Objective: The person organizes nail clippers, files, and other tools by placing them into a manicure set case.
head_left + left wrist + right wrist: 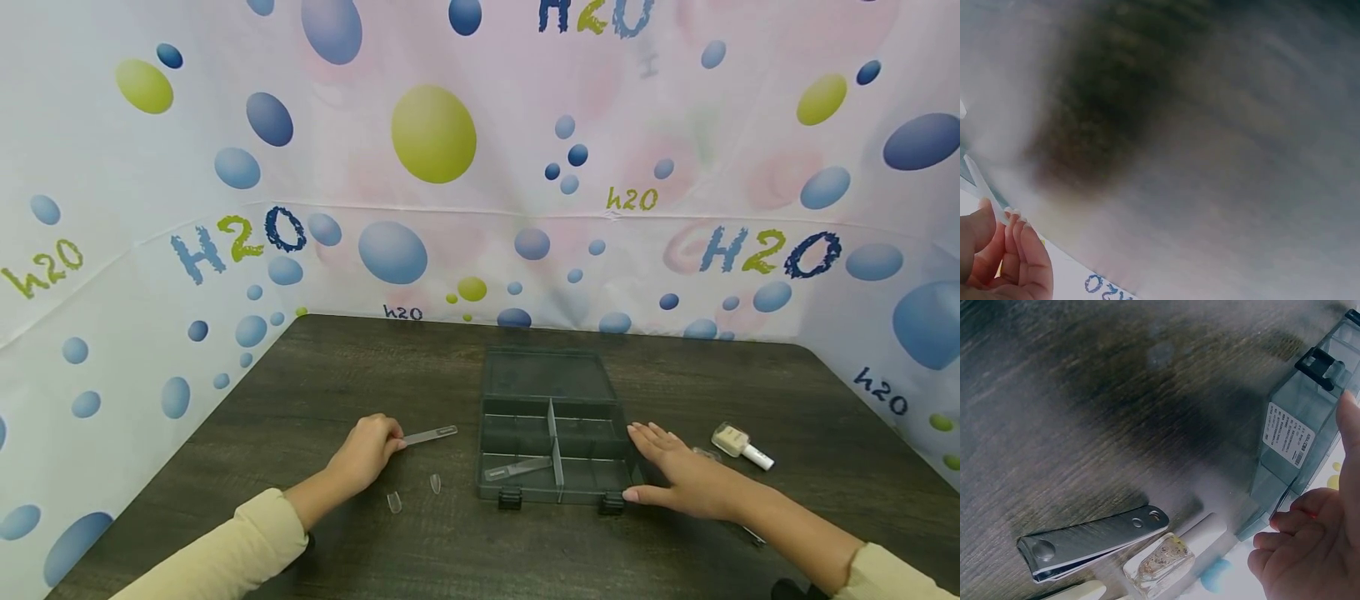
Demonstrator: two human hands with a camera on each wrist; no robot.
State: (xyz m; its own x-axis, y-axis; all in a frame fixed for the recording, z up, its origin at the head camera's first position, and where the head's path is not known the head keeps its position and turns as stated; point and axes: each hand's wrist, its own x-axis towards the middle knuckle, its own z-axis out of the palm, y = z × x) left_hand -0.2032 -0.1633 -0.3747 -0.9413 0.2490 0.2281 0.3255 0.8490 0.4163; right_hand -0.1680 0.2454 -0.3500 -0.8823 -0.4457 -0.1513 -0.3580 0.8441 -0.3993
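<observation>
My left hand [363, 457] pinches one end of a clear flat nail file [431, 436], its free end pointing right toward the box. In the left wrist view the thumb and fingertips hold this file at the lower left edge. A grey see-through divider box [517, 498] stands with its lid folded back. Inside its front left compartment lies a second clear nail file [517, 468]. My right hand [686, 471] rests along the box's right side, fingers extended, thumb by the front corner near a latch. Two small clear nail tips [436, 483] lie below the left hand.
Right of the right hand lies a cream nail polish bottle [731, 439] with a white cap. The right wrist view shows metal nail clippers [1091, 544] beside a bottle with glittery contents [1163, 562]. A patterned curtain [480, 167] hangs behind the dark wooden table [375, 358].
</observation>
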